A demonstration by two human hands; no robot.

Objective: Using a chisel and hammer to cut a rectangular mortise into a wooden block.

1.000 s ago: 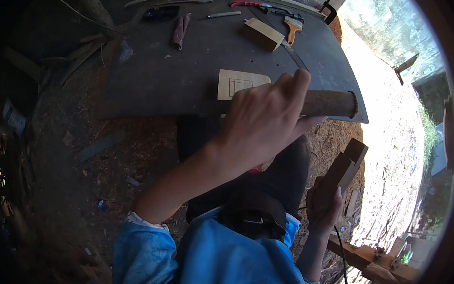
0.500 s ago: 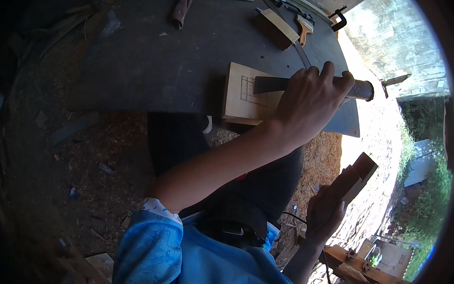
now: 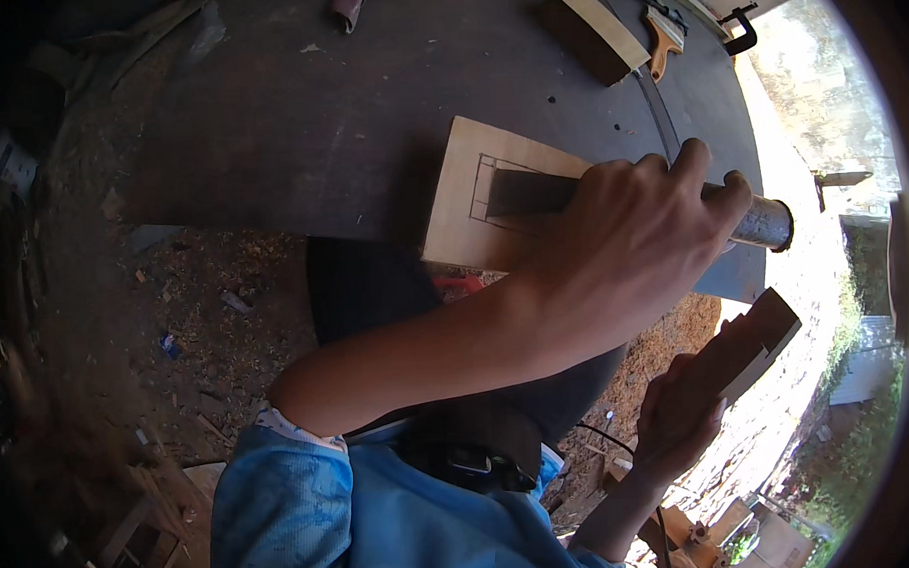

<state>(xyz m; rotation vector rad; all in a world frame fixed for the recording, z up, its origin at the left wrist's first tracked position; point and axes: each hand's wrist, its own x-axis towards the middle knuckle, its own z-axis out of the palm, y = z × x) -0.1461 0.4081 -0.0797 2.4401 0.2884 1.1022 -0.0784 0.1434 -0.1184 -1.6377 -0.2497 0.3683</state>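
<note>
My left hand (image 3: 634, 253) is wrapped around a chisel (image 3: 531, 192), whose wide blade lies slanted over a pale wood block. Its round handle end sticks out to the right past my fingers. Pencil lines forming a rectangle mark the top of the wood block (image 3: 452, 214), and the blade's edge rests at or just above them; contact cannot be made out. Below and to the right, my right hand (image 3: 674, 417) grips a dark wooden block (image 3: 757, 349), raised off the table's right edge. My left forearm hides the block's near right part.
On the dark table (image 3: 269, 140), a second wood block (image 3: 598, 34) lies at the far right beside a wooden-handled brush (image 3: 663, 41) and a metal strip (image 3: 659, 112). A black clamp (image 3: 740, 29) grips the far edge. Wood shavings (image 3: 667, 342) cover the ground.
The view has shifted, so the table items sit differently in it. The chisel's edge lies further left relative to the wood block's lines or nearly the same; both hands keep their grips.
</note>
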